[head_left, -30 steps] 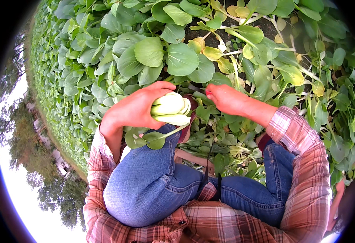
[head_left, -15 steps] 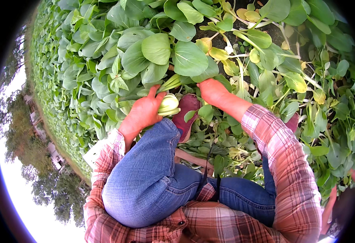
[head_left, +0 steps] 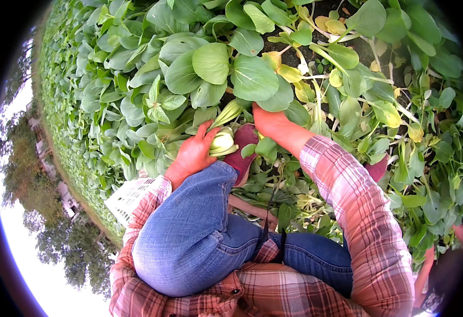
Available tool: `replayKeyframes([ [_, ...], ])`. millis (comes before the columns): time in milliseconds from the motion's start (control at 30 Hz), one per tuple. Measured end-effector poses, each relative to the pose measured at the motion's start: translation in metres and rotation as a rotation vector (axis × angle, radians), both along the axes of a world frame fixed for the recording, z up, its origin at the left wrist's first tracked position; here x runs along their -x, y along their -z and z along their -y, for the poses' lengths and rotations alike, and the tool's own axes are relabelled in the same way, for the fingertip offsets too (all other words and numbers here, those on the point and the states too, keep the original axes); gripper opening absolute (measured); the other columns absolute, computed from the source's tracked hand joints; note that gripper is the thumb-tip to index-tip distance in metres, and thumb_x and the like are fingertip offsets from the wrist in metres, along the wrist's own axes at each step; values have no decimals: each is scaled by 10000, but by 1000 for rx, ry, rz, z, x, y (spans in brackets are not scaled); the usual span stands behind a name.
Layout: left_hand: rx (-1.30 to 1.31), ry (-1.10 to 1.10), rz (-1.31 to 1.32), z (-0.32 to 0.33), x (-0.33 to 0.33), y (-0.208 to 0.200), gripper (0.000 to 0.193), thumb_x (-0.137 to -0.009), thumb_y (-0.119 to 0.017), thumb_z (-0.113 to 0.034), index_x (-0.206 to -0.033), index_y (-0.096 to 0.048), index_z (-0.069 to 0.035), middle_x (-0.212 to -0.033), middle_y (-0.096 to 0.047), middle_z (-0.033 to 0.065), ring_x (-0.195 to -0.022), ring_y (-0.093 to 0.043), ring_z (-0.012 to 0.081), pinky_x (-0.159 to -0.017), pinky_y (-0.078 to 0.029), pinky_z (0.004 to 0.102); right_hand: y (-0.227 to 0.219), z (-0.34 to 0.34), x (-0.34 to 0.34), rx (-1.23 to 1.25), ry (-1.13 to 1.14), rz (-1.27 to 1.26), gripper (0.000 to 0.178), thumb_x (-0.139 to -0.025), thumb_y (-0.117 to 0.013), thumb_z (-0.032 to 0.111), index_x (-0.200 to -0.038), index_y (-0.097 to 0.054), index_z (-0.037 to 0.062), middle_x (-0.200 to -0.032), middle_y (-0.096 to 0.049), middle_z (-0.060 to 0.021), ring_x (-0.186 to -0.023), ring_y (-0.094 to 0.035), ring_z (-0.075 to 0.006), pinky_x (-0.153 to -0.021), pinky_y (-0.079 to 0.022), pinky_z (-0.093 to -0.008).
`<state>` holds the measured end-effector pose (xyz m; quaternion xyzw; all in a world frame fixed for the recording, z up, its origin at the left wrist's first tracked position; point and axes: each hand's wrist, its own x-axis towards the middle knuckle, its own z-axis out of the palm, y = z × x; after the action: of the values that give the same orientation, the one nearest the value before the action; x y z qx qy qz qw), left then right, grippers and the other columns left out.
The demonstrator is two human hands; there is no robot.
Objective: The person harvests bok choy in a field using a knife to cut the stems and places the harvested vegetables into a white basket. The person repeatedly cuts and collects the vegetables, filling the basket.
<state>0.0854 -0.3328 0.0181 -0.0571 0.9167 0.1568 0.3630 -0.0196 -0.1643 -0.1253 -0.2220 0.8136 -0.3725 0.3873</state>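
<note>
My left hand is closed around pale green bok choy, its thick white-green bases facing my shoe. More pale stalks rise just beyond its fingertips; I cannot tell whether the hand grips those as well. My right hand reaches in low under a broad, rounded bok choy leaf. Its fingers are hidden by that foliage, so what they touch does not show. Between the two hands is the toe of my dark red shoe.
Dense leafy plants spread ahead and left. Yellowed leaves and loose stalks lie on dark soil at the right. A white slatted crate stands beside my left forearm. Another person's arm shows at the lower right.
My right hand has shifted slightly left, closer to the stalks. The left hand keeps its hold on the bok choy. More of the white crate shows.
</note>
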Motion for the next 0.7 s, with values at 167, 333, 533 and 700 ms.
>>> replayKeyframes([
  [167,16,48,0,2,-4,-4,748,-600,-713,-92,-1299,-446,-99,-1373,-386,132,-946,-609,354,-807,-518,396,-7,-7,10,23,-76,41,286,-899,-434,138,-1137,-497,-7,-1173,-535,-238,-1095,-516,-387,-929,-427,-420],
  [333,26,62,11,0,0,-6,766,-596,-717,-90,-1310,-438,-97,-1375,-387,133,-936,-610,358,-807,-517,397,-1,-10,7,-112,-280,99,285,-873,-480,148,-1109,-519,-8,-1122,-567,-233,-1097,-517,-390,-921,-420,-434],
  [533,11,66,-79,1,-8,-17,748,-597,-733,-97,-1290,-453,-84,-1383,-387,136,-939,-612,354,-786,-519,402,-30,-18,19,41,-99,620,272,-902,-526,226,-1011,-526,-23,-971,-596,-172,-625,-610,-229,-554,-490,-343],
  [700,-30,235,-231,-1,-2,-35,727,-593,-757,-146,-1256,-471,-60,-1402,-368,145,-853,-619,340,-734,-518,405,-34,-32,14,438,482,1173,411,-878,-626,372,-1088,-527,34,-961,-602,-62,-562,-552,-127,-413,-297,-183],
])
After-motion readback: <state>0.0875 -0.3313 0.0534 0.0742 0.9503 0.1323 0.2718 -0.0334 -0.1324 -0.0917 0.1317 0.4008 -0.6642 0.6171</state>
